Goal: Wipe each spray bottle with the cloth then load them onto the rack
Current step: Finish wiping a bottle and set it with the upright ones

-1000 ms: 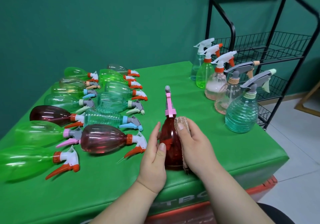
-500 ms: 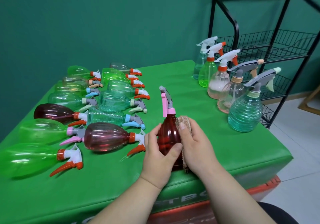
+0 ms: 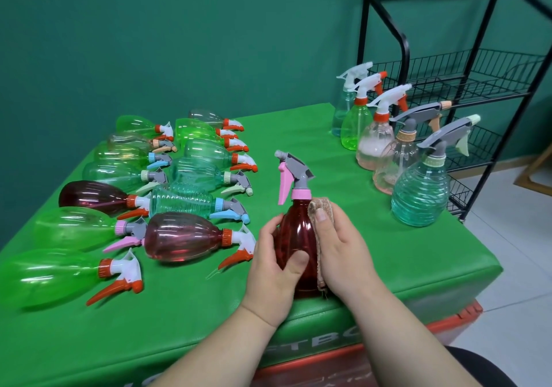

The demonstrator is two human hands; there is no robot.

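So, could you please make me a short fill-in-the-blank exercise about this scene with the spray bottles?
1. The left hand holds the ___ bottle upright.
2. The right hand presses the ___ against it.
3. Its trigger is ___.
4. Near the rack, ___ others stand upright.
Missing words: red; cloth; pink; five.

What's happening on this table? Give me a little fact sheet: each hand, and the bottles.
left hand: grips the upright red spray bottle
right hand: holds a tan cloth against that bottle
lying spray bottles: many, left on the green table
standing spray bottles: five, right edge, by the black wire rack
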